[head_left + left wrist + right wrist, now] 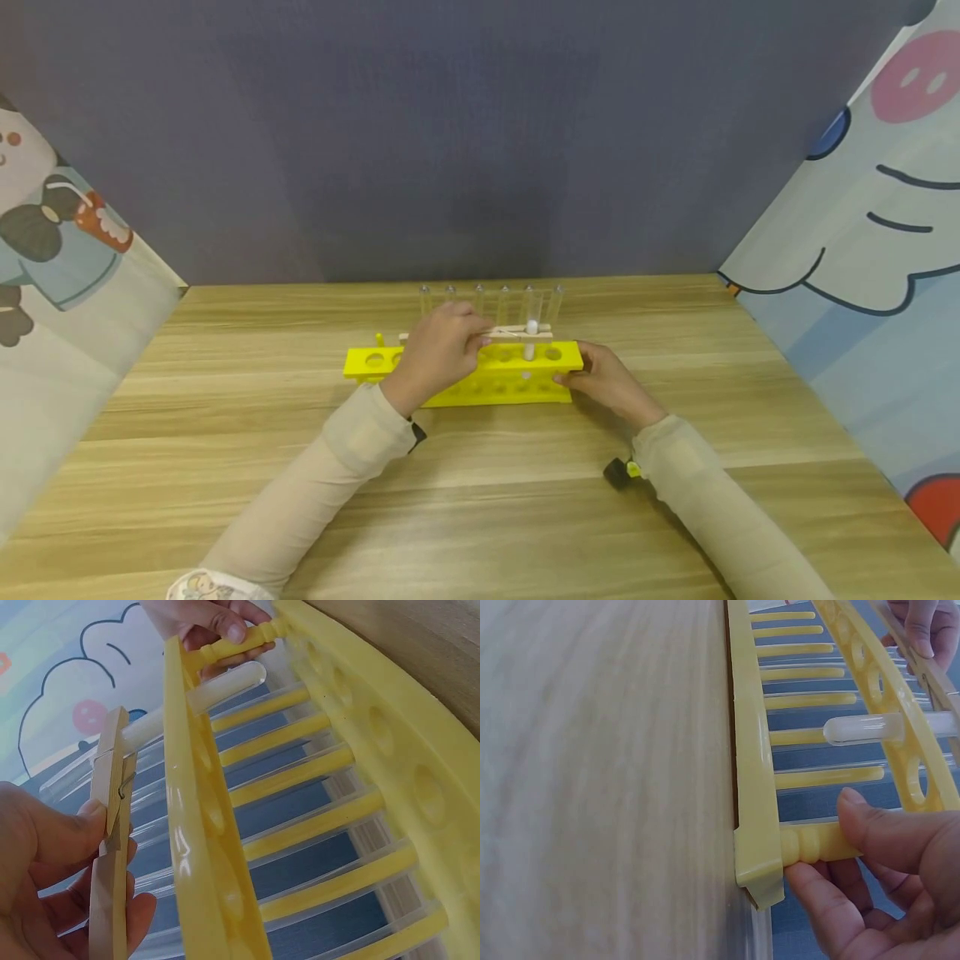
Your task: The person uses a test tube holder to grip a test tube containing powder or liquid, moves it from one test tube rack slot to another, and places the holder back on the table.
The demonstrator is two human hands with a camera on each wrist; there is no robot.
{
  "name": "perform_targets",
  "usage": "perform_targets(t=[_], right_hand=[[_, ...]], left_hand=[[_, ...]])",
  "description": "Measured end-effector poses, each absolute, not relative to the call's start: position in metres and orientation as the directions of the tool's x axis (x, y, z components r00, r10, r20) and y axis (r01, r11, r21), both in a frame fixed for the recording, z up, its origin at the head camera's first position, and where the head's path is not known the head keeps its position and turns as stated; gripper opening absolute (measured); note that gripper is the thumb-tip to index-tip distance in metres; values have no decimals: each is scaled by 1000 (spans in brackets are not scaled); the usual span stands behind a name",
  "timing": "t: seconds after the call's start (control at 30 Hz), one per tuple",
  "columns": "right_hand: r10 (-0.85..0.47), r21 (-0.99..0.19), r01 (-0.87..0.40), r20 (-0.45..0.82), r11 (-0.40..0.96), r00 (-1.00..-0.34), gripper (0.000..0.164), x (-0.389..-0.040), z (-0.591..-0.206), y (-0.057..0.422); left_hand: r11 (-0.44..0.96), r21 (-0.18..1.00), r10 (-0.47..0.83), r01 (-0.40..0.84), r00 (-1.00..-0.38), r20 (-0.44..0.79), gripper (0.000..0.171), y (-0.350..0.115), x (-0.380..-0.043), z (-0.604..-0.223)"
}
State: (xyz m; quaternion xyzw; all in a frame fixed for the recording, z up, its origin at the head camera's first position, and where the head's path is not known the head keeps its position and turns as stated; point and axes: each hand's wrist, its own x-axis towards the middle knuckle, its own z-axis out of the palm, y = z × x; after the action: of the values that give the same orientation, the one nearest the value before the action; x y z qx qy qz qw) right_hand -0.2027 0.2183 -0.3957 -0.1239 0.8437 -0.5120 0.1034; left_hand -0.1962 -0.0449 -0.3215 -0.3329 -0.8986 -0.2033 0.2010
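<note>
My left hand (444, 348) holds a wooden test tube clamp (114, 776), thumb on one side and fingers round the other. The clamp's far end is closed around a glass test tube (529, 348) with white contents in its lower part. This tube passes through a hole in the upper bar of a yellow test tube rack (360, 367). Its rounded bottom shows between the bars in the right wrist view, above the lower bar. My right hand (609, 385) grips the post at the rack's right end, its thumb (874, 825) and fingers round it.
Several clear tubes (504, 307) stand upside down on pegs along the rack's back. The rack stands on a wood-grain table (480, 500), with a dark panel (480, 167) behind. Cartoon-printed sheets (862, 217) flank both sides. A small black device (617, 474) hangs by the right cuff.
</note>
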Motion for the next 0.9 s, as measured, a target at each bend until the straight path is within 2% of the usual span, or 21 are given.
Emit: perform_targets(t=[0.53, 0.9], right_hand=[[-313, -887, -104, -47, 450, -949, 37, -202, -395, 218], [-310, -892, -95, -52, 442, -949, 37, -202, -395, 219]], left_hand=[[680, 226, 509, 697, -671, 539, 15, -45, -195, -316], [673, 254, 490, 695, -676, 550, 17, -46, -193, -308]])
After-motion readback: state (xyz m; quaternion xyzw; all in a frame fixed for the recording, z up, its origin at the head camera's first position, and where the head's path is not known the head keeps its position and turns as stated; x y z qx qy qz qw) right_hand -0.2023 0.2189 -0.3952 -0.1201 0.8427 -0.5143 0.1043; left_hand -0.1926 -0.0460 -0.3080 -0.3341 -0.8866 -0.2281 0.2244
